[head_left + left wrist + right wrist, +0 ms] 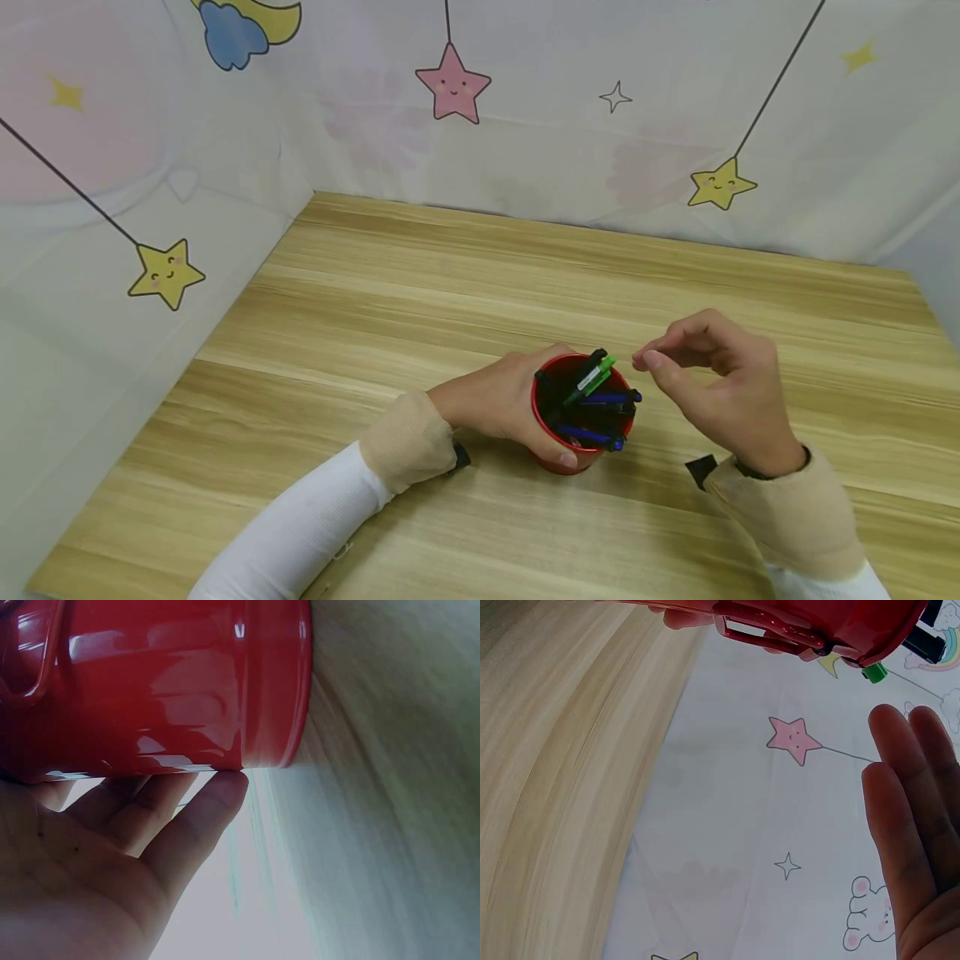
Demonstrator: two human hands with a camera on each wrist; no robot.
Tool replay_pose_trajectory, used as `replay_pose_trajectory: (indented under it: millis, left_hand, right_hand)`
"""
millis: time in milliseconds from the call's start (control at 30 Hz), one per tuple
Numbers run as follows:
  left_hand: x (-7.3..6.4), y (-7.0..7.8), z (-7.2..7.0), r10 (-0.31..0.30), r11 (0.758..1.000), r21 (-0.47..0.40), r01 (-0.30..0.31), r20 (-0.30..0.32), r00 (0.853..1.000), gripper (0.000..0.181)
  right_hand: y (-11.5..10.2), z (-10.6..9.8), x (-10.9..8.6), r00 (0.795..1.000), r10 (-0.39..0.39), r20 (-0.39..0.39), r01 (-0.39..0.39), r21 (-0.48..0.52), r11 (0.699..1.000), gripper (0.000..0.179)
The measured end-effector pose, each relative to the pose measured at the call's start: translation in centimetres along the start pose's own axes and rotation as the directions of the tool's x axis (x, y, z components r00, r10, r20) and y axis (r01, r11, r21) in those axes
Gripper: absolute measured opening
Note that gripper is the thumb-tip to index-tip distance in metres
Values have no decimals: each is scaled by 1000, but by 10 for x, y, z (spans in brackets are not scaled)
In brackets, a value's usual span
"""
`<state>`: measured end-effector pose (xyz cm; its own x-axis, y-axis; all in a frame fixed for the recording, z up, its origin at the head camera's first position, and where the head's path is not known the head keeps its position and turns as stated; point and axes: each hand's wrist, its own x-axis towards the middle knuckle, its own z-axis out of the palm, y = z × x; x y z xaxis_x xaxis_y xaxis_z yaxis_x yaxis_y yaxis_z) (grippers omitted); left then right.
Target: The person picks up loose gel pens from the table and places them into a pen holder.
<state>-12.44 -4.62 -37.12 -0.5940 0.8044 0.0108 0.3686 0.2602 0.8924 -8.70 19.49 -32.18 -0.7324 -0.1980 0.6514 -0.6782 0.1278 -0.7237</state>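
A glossy red pen cup (165, 690) stands upright on the wooden table, its mouth facing up in the head view. My left hand (502, 400) grips its side, the thumb at the front and the fingers round the far side. Inside lean several pens: a green pen (598, 379), a black-capped pen (592, 367) and blue pens (588, 436). To the right of the rim, apart from it, is my right hand (731, 392), holding nothing. Its fingers bend loosely, with thumb and index tips near each other. The pens' lower ends are hidden in the cup.
The wood-grained table (375, 292) reaches back to a white cloth wall (540, 150) printed with stars. Another cloth side (60, 333) rises along the left edge. Beige wrist bands (408, 437) with black tabs sit over white sleeves.
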Motion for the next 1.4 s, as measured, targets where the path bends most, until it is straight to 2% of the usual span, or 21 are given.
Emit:
replay_pose_trajectory:
  millis: [167, 300, 467, 633, 833, 1033, 1167, 1300, 1400]
  left_hand:
    - [0, 1, -1, 2, 1000, -13, -2, 1, 1000, 86]
    - [-1, 0, -2, 7, 999, -34, -6, 7, 1000, 87]
    - [0, -2, -1, 5, 1000, -30, -5, 11, 1000, 88]
    - [1, -4, -1, -2, 999, -41, 3, 27, 1000, 93]
    - [0, -6, -4, 20, 996, -86, -15, 62, 998, 101]
    - [-3, -5, -8, -8, 999, -34, 10, 67, 998, 102]
    - [-5, -3, -10, -28, 999, 33, 27, 34, 999, 93]
    - [-7, -3, -13, -21, 992, 124, 27, -50, 999, 86]
    - [-9, -2, -17, -15, 981, 189, 36, -115, 993, 80]
  right_hand:
    - [0, 1, 1, 1000, -14, 24, 15, -35, 999, 17]
    - [-1, 2, 2, 999, -24, 34, 28, -107, 994, 19]
    - [-1, 2, 2, 998, -41, 50, 51, -217, 975, 22]
    - [2, 2, 1, 996, -55, 68, 71, -273, 959, 17]
    - [5, 2, 0, 994, -73, 84, 98, -344, 934, 24]
    - [7, 2, 0, 993, -83, 85, 110, -408, 906, 28]
    - [7, 4, 2, 992, -92, 83, 119, -433, 893, 32]
    - [6, 5, 4, 993, -99, 70, 121, -484, 867, 33]
    - [5, 6, 3, 996, -79, 43, 89, -518, 851, 35]
